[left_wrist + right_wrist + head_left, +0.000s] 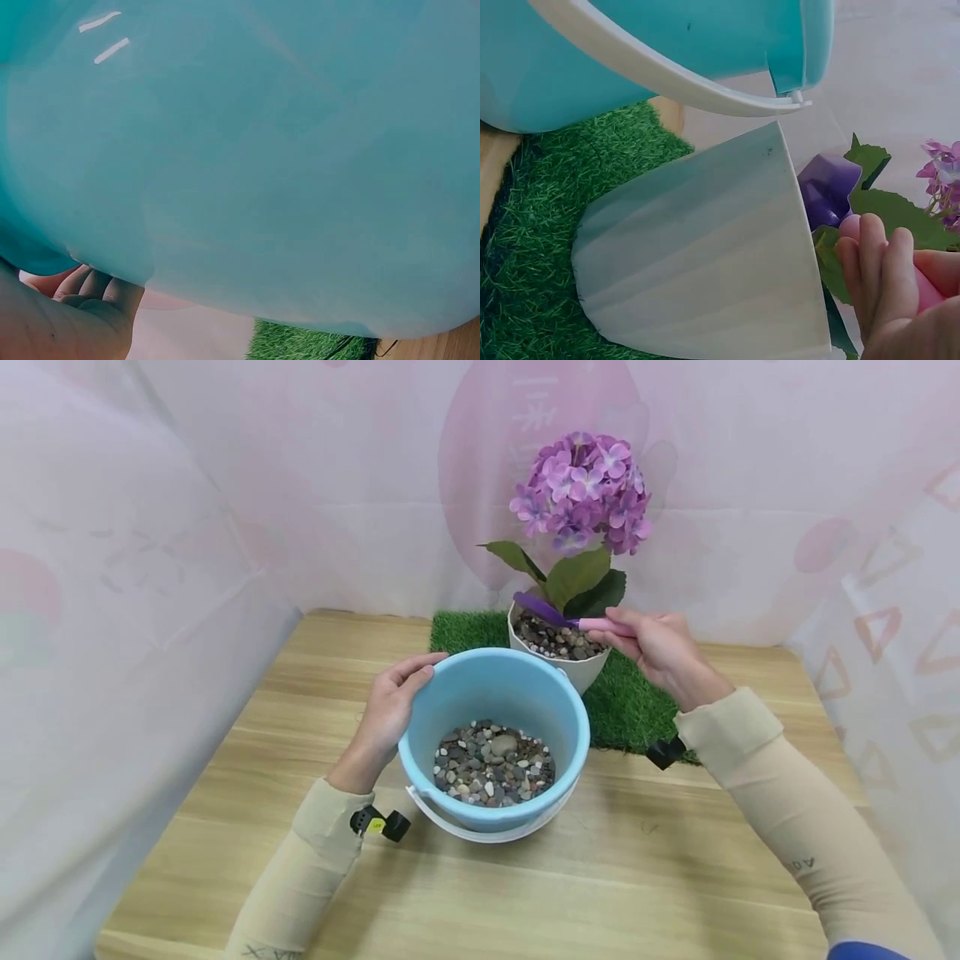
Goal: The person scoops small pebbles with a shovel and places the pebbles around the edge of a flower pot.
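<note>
A light blue bucket point(495, 672) stands on the table with pebbles point(495, 768) of mixed colours in its bottom. My left hand point(393, 706) grips the bucket's left rim, thumb and fingers at the edge. In the left wrist view the bucket's wall point(262, 165) fills most of the frame. My right hand point(660, 652) holds a small trowel by its pink handle point(600, 626). The trowel's purple blade point(542, 608) is over the white flowerpot point(573, 670), above the pebbles point(551, 639) in it. In the right wrist view, fingers point(877, 270) curl round the handle.
A purple hydrangea point(585, 489) with green leaves point(581, 577) rises from the pot. The pot stands on a green turf mat point(630, 718), behind and right of the bucket. The bucket's white handle point(495, 837) hangs at its front. A pale printed curtain point(360, 485) borders the wooden table point(300, 735).
</note>
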The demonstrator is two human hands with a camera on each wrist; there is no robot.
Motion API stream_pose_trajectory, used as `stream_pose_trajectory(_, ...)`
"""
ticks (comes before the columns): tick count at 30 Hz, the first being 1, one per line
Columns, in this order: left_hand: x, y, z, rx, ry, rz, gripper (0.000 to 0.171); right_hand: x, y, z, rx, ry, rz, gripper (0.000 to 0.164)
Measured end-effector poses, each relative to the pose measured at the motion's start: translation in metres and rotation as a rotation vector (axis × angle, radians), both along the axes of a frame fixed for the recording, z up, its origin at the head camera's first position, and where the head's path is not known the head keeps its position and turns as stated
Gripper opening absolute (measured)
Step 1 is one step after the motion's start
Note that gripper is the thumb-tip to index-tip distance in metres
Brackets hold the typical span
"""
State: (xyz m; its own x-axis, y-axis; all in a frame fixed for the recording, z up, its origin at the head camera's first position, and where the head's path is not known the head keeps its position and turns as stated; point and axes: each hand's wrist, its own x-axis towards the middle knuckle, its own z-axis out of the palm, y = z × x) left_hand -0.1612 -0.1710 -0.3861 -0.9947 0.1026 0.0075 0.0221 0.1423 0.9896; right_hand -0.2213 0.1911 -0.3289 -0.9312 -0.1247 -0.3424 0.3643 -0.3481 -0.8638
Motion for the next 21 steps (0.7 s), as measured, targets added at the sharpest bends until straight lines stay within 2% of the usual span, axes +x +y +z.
stream_pose_trajectory(4,0.0,0.0,-0.001,0.002,0.008,0.0,0.04,-0.002,0.001,-0.003,-0.036,0.0,-0.009,0.014)
stream_pose_trajectory(7,0.001,0.0,-0.002,0.006,0.006,0.002,0.04,-0.002,0.002,-0.006,-0.021,0.008,-0.01,0.017)
stream_pose_trajectory(9,0.001,0.001,-0.003,0.012,0.004,0.001,0.039,0.002,0.003,-0.008,0.048,0.052,-0.001,0.023)
stream_pose_trajectory(12,0.0,0.001,-0.003,0.009,0.003,-0.005,0.04,0.011,0.003,-0.01,0.182,0.167,0.007,0.038)
stream_pose_trajectory(14,0.0,0.001,-0.003,0.003,0.009,-0.01,0.04,0.016,0.002,-0.01,0.264,0.243,-0.003,0.042)
stream_pose_trajectory(16,-0.001,0.001,-0.002,-0.003,0.014,-0.012,0.041,0.02,0.0,-0.01,0.303,0.282,-0.008,0.043)
stream_pose_trajectory(19,-0.001,0.0,-0.003,-0.004,0.017,-0.008,0.042,0.021,0.0,-0.009,0.264,0.269,-0.001,0.037)
stream_pose_trajectory(21,-0.002,0.0,-0.003,-0.003,0.015,-0.006,0.041,0.018,0.001,-0.009,0.17,0.211,0.004,0.032)
